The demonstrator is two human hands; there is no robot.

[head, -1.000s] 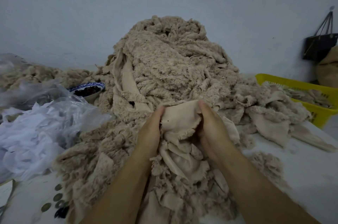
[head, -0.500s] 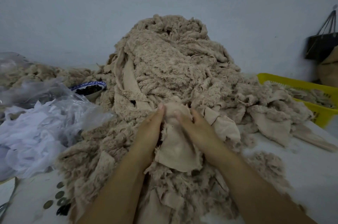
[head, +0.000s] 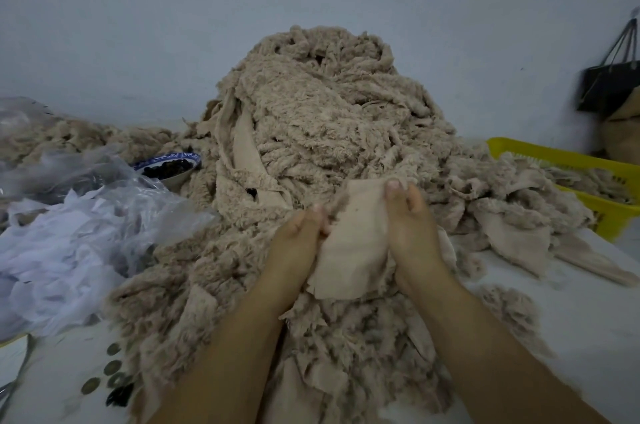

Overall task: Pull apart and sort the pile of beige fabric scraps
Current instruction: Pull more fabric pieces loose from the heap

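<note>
A smooth beige scrap (head: 353, 240) is pinched between the left hand (head: 298, 236) and right hand (head: 408, 223), before the fleecy pile (head: 322, 119) heaped against the table's (head: 571, 313) far edge.

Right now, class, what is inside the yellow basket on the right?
Only beige fabric scraps show, heaped in the yellow basket. They cover its floor, so anything underneath them cannot be seen.

Left hand (head: 298, 233) & right hand (head: 408, 226) have most fingers hidden behind the scrap (head: 353, 250), forearms cut off at btm edge; yellow basket (head: 554, 155) & black bag (head: 609, 88) far right of right hand run off-frame; bowl (head: 169, 167) left of left hand partly buried by pile (head: 329, 112), contents too dark to ID.
</note>
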